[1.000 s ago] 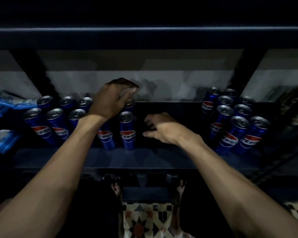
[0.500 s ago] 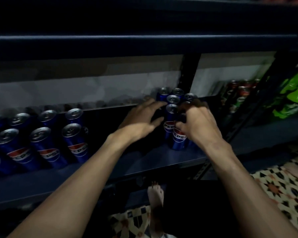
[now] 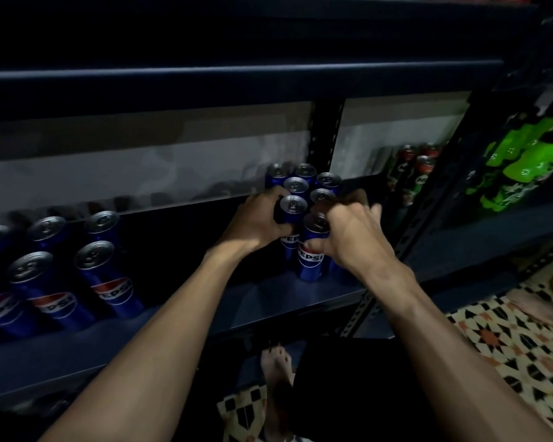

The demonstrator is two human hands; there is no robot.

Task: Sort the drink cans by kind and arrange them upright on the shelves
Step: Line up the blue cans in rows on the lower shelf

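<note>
A cluster of several upright blue Pepsi cans [image 3: 304,183] stands on the dark shelf [image 3: 259,301] beside a metal post. My left hand [image 3: 256,221] grips the left side of the cluster, fingers curled round a can [image 3: 292,207]. My right hand [image 3: 348,237] grips the front can [image 3: 312,260], thumb across its label. A second group of upright Pepsi cans [image 3: 58,272] stands further left on the same shelf.
The perforated metal post [image 3: 328,138] divides the shelf. Beyond it stand dark cans with red tops [image 3: 419,173], and green bottles [image 3: 524,161] fill the rack at right. Another shelf edge [image 3: 237,74] runs overhead. Below are patterned floor tiles [image 3: 517,339] and a bare foot [image 3: 276,368].
My view and both hands have shifted right from the left can group to the cluster by the post. The hands now close tighter on its cans than half a second ago.
</note>
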